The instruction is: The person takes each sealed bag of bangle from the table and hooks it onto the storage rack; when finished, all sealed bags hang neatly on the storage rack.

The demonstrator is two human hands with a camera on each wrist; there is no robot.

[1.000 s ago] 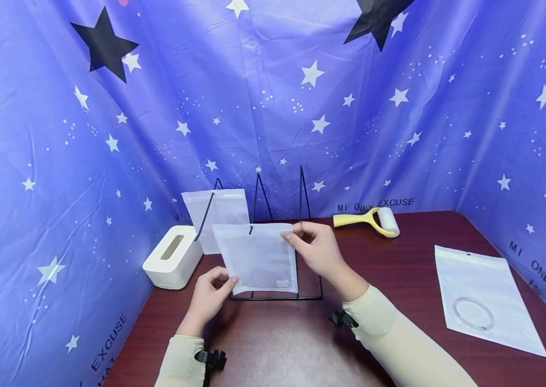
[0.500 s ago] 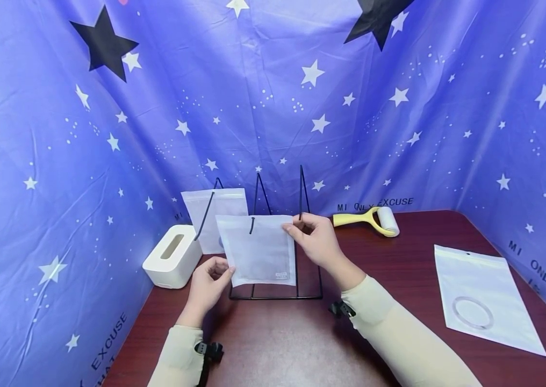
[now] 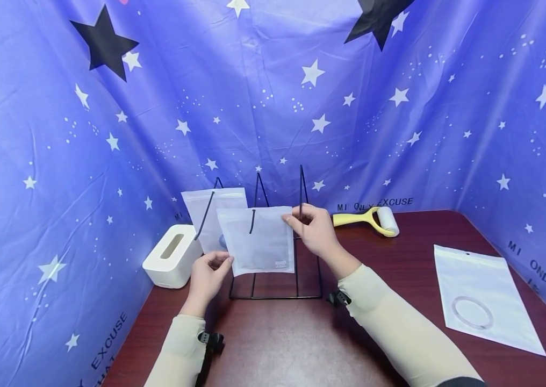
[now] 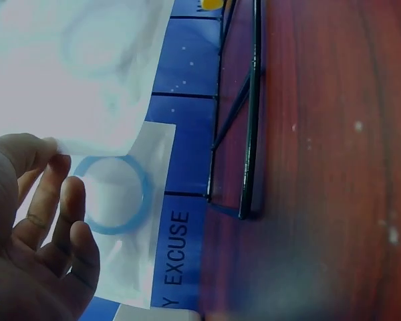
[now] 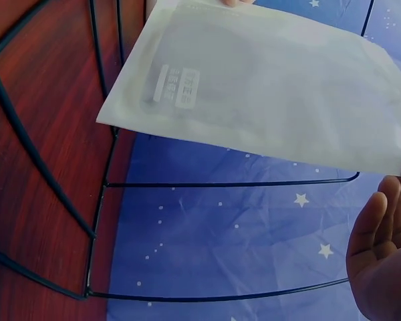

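My left hand (image 3: 209, 277) pinches the lower left edge of a white zip bag (image 3: 260, 244) between thumb and forefinger. At the bag's upper right corner my right hand (image 3: 317, 230) pinches with thumb and fingers. A prong of the black wire rack (image 3: 275, 297) passes through the hole near the bag's top edge. Printed small marks show at the bag's lower corner (image 5: 187, 87). Behind it on the left, a second white bag (image 3: 202, 215) hangs on another prong; a blue ring (image 4: 145, 194) shows through it in the left wrist view.
A white tissue box (image 3: 157, 269) stands left of the rack. Behind and to the right lies a yellow-handled lint roller (image 3: 354, 219). Another white bag (image 3: 488, 279) with a ring in it lies flat on the red-brown table (image 3: 297, 344). Blue star-printed cloth (image 3: 273, 107) surrounds the table.
Both hands have raised the held bag and moved it back along the middle prong. More of the prong now sticks out in front of it. The other things stay put.
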